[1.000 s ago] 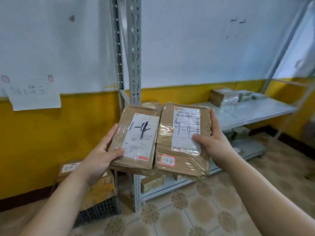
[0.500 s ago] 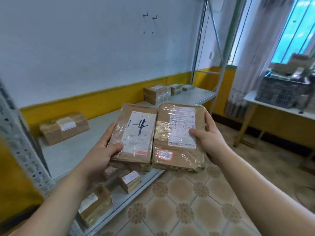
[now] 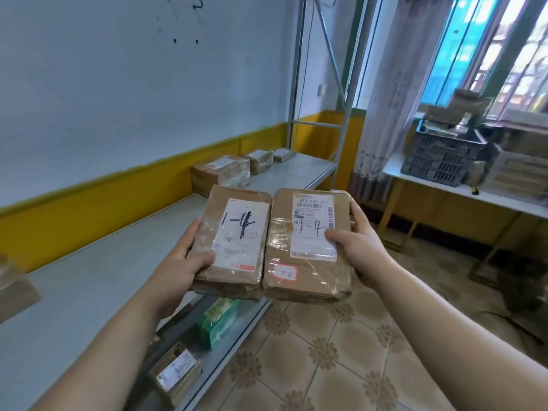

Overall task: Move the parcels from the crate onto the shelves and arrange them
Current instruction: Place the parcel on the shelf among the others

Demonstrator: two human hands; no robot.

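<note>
Two hands (image 3: pixel 178 268); two held parcels (image 3: pixel 234 247); three far shelf parcels (image 3: pixel 221 173).

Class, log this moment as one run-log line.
left hand: grips left parcel | right hand: grips right parcel | parcels: side by side, in air near shelf | stage: not yet shelved

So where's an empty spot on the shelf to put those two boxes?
The big bare stretch of the top shelf, between the parcel at the left edge and the three parcels at the far end. A bare strip also runs in front of those three. The lower shelf looks crowded: a green box and a labelled parcel lie there.
</note>
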